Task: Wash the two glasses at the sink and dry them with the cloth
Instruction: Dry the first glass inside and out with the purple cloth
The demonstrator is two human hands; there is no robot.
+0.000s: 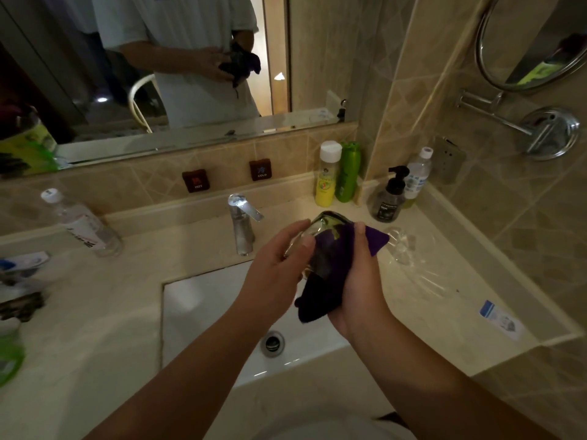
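While the sink (203, 309) lies below to catch drips, the worktop (444, 281) carries the second glass (401, 242), set aside at right. The left hand (273, 274) grips the held glass (320, 236) steady — its fingers curled round it. The right hand (362, 281) clasps the purple cloth (330, 274) against it — drying under way.

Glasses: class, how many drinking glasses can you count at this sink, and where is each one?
2. One glass is held over the basin by the hands, left hand gripping it, right hand wiping with the purple cloth. The other glass lies on the counter right of them.
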